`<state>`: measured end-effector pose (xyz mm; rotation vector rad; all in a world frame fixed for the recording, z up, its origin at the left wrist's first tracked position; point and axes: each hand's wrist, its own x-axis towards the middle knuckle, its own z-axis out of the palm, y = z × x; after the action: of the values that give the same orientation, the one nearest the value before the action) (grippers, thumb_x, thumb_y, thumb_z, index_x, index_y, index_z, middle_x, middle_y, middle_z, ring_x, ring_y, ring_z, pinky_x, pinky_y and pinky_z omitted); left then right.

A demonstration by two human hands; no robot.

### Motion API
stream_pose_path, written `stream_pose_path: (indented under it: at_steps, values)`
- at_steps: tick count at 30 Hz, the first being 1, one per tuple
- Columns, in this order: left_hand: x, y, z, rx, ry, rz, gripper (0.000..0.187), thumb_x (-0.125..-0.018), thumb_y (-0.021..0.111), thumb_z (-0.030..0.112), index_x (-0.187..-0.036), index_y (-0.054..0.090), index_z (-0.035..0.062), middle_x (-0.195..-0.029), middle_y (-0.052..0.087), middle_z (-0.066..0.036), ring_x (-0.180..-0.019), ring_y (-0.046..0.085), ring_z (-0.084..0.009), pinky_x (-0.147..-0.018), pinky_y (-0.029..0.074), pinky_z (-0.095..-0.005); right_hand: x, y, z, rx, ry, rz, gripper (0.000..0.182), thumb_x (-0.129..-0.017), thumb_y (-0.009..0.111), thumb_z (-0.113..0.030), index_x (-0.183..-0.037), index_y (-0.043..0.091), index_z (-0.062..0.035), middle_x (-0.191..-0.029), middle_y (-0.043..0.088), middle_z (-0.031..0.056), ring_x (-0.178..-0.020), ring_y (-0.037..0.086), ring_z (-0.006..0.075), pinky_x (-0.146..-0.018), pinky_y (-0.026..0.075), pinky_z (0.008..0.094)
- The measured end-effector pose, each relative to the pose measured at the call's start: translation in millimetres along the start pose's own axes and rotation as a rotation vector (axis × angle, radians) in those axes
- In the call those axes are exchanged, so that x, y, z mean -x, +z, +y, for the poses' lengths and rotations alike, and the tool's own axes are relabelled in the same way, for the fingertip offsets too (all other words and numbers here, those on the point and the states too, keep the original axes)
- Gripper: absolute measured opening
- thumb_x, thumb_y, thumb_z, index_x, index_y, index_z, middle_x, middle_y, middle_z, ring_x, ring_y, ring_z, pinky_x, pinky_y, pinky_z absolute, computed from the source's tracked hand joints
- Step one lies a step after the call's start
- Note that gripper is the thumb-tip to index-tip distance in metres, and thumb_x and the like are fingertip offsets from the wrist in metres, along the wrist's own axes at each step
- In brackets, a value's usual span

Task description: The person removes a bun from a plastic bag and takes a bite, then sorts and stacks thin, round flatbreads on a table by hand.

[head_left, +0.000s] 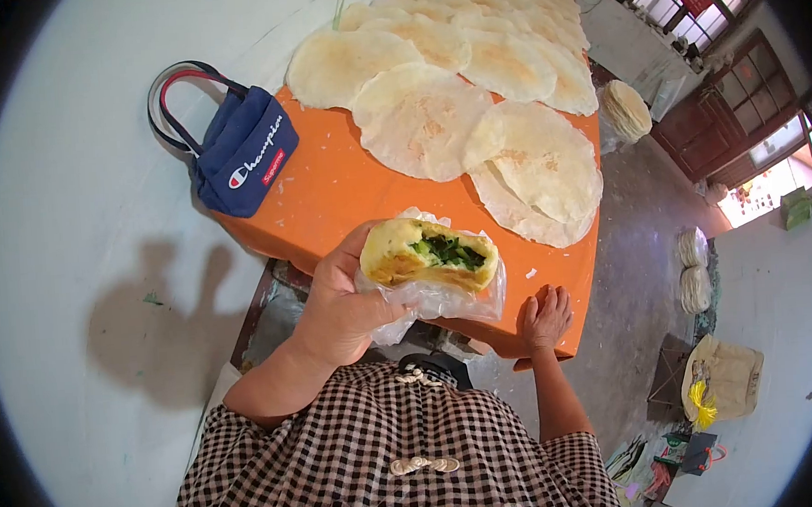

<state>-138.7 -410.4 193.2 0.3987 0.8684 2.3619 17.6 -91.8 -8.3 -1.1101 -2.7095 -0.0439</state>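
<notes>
My left hand [342, 299] is closed round a stuffed bun [392, 254] in a clear plastic bag [432, 302], held up above the near edge of the orange table [319, 203]. The bun has a bitten-open side, and dark green leafy filling [449, 249] shows inside. On the table's right near corner rests my right hand [547, 317], fingers spread on the surface and holding nothing. Beyond both hands, large round thin flatbreads [423, 120] overlap across the tabletop. The closest folded flatbread [540, 166] lies a short way past my right hand.
A navy handbag [242, 152] stands at the table's left edge against the white wall [51, 229]. Stacked flatbreads [625, 110] are beyond the table's right side. Bagged stacks [693, 268] and a beige bag [725, 378] sit farther right along the floor and wall.
</notes>
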Motion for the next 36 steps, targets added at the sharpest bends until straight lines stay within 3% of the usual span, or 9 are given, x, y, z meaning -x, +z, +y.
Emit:
stream_pose_path:
  at_steps: [11, 17, 20, 23, 29, 32, 36]
  values:
    - [8.7, -8.1, -4.3, -0.234, 0.133, 0.009, 0.055, -0.068, 0.062, -0.004, -0.118, 0.039, -0.0013, -0.108, 0.052, -0.008, -0.099, 0.052, -0.0135, -0.086, 0.043, -0.0279, 1.4, -1.1, -1.8, -0.013, 0.018, -0.010, 0.048, -0.080, 0.048, -0.034, -0.119, 0.044, -0.0078, -0.130, 0.034, 0.0141, -0.123, 0.026, 0.0319, -0.100, 0.019, 0.0455]
    - [11.9, 2.8, 5.5, -0.514, 0.277, -0.010, 0.052, -0.070, 0.062, -0.002, -0.116, 0.039, -0.0029, -0.109, 0.051, -0.008, -0.098, 0.052, -0.0123, -0.086, 0.042, -0.0271, -0.9, 0.9, -1.1, -0.019, 0.016, -0.003, 0.047, -0.080, 0.048, -0.034, -0.119, 0.044, -0.0073, -0.131, 0.034, 0.0140, -0.123, 0.027, 0.0317, -0.100, 0.019, 0.0452]
    - [14.2, 3.5, 5.6, -0.498, 0.207, 0.034, 0.050, -0.069, 0.062, -0.002, -0.115, 0.041, -0.0022, -0.106, 0.052, -0.007, -0.097, 0.053, -0.0120, -0.085, 0.042, -0.0266, -0.1, -1.7, -2.8, -0.030, 0.009, -0.002, 0.047, -0.080, 0.048, -0.033, -0.118, 0.044, -0.0069, -0.130, 0.034, 0.0146, -0.123, 0.027, 0.0322, -0.100, 0.019, 0.0451]
    - [13.1, 3.1, 5.7, -0.232, -0.021, 0.016, 0.048, -0.069, 0.061, -0.003, -0.113, 0.043, -0.0015, -0.104, 0.054, -0.006, -0.095, 0.053, -0.0115, -0.084, 0.042, -0.0263, -0.4, -2.2, -3.2, -0.034, -0.001, 0.008, 0.047, -0.080, 0.048, -0.033, -0.118, 0.045, -0.0066, -0.130, 0.034, 0.0152, -0.123, 0.027, 0.0326, -0.100, 0.019, 0.0451]
    - [14.8, 1.3, 2.4, -0.094, -0.050, 0.011, 0.053, -0.067, 0.057, -0.008, -0.117, 0.043, 0.0023, -0.106, 0.054, -0.006, -0.098, 0.053, -0.0142, -0.087, 0.042, -0.0304, 0.9, -3.9, -2.1, -0.044, -0.003, 0.012, 0.047, -0.079, 0.049, -0.031, -0.119, 0.045, -0.0065, -0.130, 0.034, 0.0157, -0.123, 0.027, 0.0324, -0.100, 0.020, 0.0449]
    - [12.7, -4.5, 1.5, 0.146, -0.069, 0.002, 0.062, -0.064, 0.055, -0.011, -0.122, 0.040, 0.0039, -0.111, 0.052, -0.008, -0.103, 0.052, -0.0178, -0.090, 0.041, -0.0332, 0.2, 2.0, 0.0, -0.024, 0.006, 0.005, 0.048, -0.079, 0.049, -0.032, -0.119, 0.044, -0.0070, -0.130, 0.034, 0.0153, -0.123, 0.027, 0.0318, -0.100, 0.019, 0.0443]
    - [14.7, -2.6, 4.4, 0.094, -0.046, 0.015, 0.065, -0.062, 0.057, -0.011, -0.123, 0.038, 0.0029, -0.113, 0.051, -0.009, -0.105, 0.051, -0.0188, -0.091, 0.041, -0.0333, -0.7, 3.8, 1.2, -0.026, 0.009, 0.006, 0.048, -0.079, 0.050, -0.033, -0.120, 0.043, -0.0079, -0.131, 0.033, 0.0145, -0.123, 0.027, 0.0313, -0.100, 0.019, 0.0436]
